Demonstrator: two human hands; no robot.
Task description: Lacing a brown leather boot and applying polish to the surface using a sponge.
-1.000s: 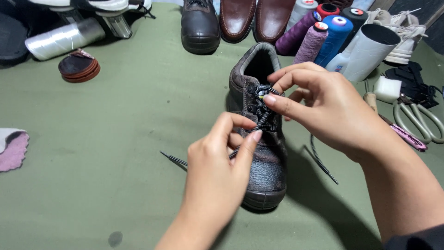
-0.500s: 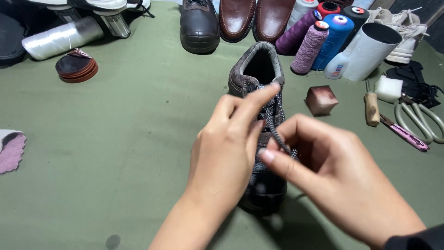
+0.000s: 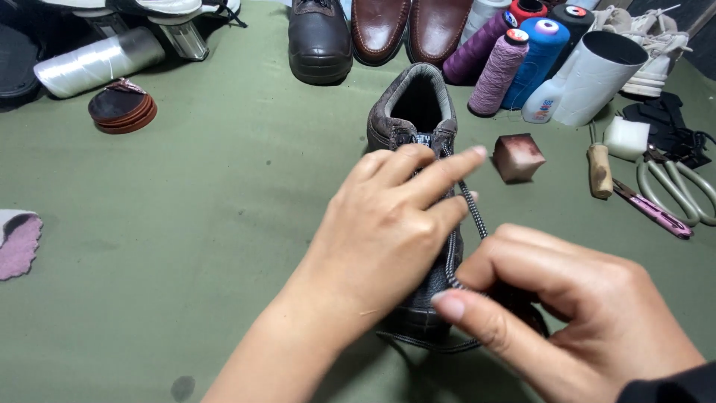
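Note:
A dark leather lace-up shoe (image 3: 412,112) lies on the green table cover (image 3: 224,209), its opening toward the far side. My left hand (image 3: 388,224) rests over the shoe's middle, index finger stretched across the lacing. A black-and-white speckled shoelace (image 3: 471,209) runs from the eyelets down to my right hand (image 3: 567,306), which pinches it between thumb and fingers over the toe. Both hands hide most of the shoe's front.
Beyond the shoe stand a black shoe (image 3: 319,37), two brown shoes (image 3: 406,28), several thread spools (image 3: 514,56) and a white tube (image 3: 597,75). A reddish block (image 3: 520,157), an awl (image 3: 599,170) and scissors (image 3: 675,194) lie to the right. Round leather discs (image 3: 121,110) sit at the left.
My right hand moved from the shoe's tongue down to the toe, pulling the lace with it. My left hand shifted up over the lacing. The reddish block came into view.

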